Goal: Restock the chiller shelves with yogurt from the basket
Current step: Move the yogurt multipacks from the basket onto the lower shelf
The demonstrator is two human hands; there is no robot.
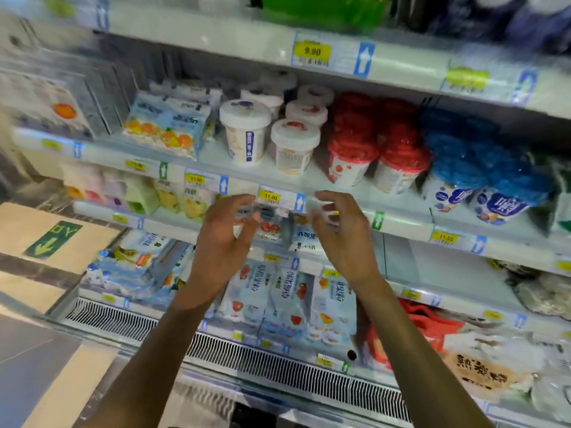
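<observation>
A green floor sticker (52, 239) with a yellow arrow lies on beige tiles (18, 217) at the far left. A yellow price tag (312, 51) reading 9.90 sits high up in the middle, with a blue arrow label (364, 59) just to its right. Blurred green packs (318, 10) stand above them. Lower down, another yellow tag (269, 197) reads 11.90. A slatted vent grille (278, 362) runs along the near edge. At the lower right a red bag (432, 325) lies beside a pale packet with a brown label (482, 369).
</observation>
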